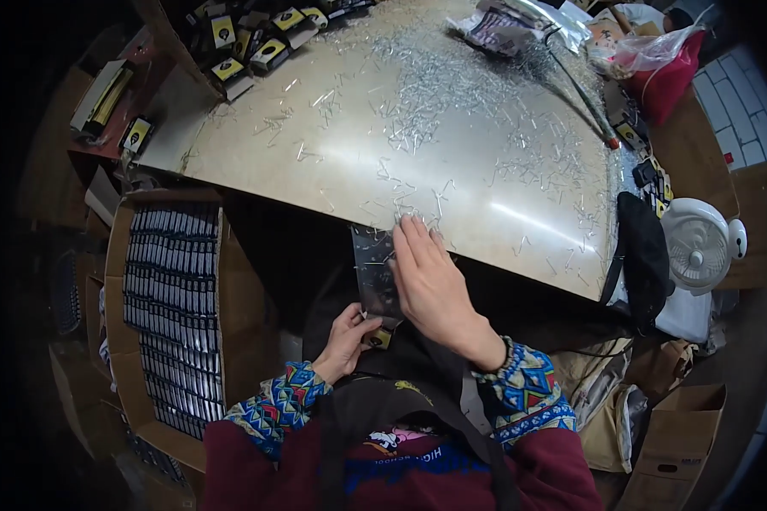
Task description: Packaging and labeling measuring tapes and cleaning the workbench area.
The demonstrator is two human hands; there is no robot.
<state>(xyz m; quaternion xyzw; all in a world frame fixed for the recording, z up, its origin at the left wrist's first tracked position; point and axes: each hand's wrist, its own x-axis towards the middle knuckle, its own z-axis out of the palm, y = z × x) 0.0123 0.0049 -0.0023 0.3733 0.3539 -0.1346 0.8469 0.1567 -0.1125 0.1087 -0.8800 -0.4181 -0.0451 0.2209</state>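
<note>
Pinching a small yellow-and-black box (378,340) below the near edge of the table (239,157): left hand (343,345), thumb and fingers narrowed on the box. Dark grey chute (373,264) runs from that table edge down toward the box. Right hand (435,294) at the same table edge: fingers straight, held close together, tips among loose metal pins (422,102); whether anything lies under the palm, cannot tell. Pins scattered across the table, thickest toward its far side. Heap of similar boxes (268,53) at the table's far left. Carton (245,307) with packed rows of small packs (172,289), below and left of the table. White fan (697,255) right of the table.
</note>
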